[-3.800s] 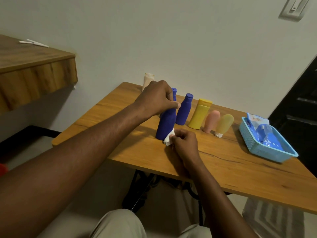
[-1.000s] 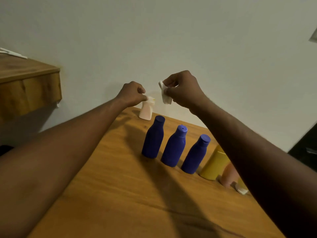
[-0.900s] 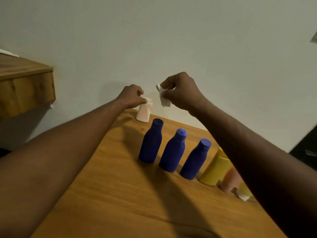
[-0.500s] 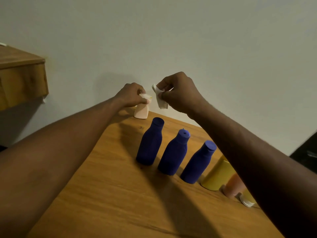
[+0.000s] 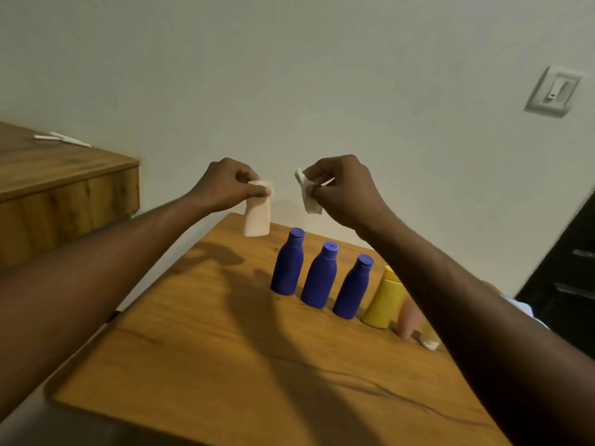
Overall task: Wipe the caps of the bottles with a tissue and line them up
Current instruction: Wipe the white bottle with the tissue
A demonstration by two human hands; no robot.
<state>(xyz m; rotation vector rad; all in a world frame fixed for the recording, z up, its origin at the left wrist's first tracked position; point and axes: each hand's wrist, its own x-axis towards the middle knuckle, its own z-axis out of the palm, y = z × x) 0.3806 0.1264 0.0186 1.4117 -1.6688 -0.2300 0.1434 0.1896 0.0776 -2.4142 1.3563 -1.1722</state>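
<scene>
The wooden table [image 5: 225,349] lies bare from its near edge up to the row. Three blue bottles [image 5: 320,278] stand upright side by side, then a yellow bottle [image 5: 384,300], a pink bottle [image 5: 409,318] and a small tube [image 5: 429,341] on its white cap. The row runs toward the right edge and is partly hidden under my right forearm. That forearm is my first worry: it hangs low over that end, and a dropped elbow would likely tip the tube or the pink bottle and spoil the line.

Further off, near the far left corner, my left grip [image 5: 225,185] pinches the pale bottle [image 5: 257,217] by its top, thumb and fingers curled round the cap. I cannot tell whether its base is clear of the wood. Held so high up, the body can swing or slip out. A fall would land beside the leftmost blue bottle and could topple all three. My fingers also cover much of the cap, so the wipe may miss what they hide unless I hold lower.

My right grip [image 5: 344,191] pinches the crumpled tissue [image 5: 309,194] between thumb and fingertips, near the cap but apart from it. The wad is small and could slide out on a firm rub. Behind is a plain wall with a switch [image 5: 553,91].
</scene>
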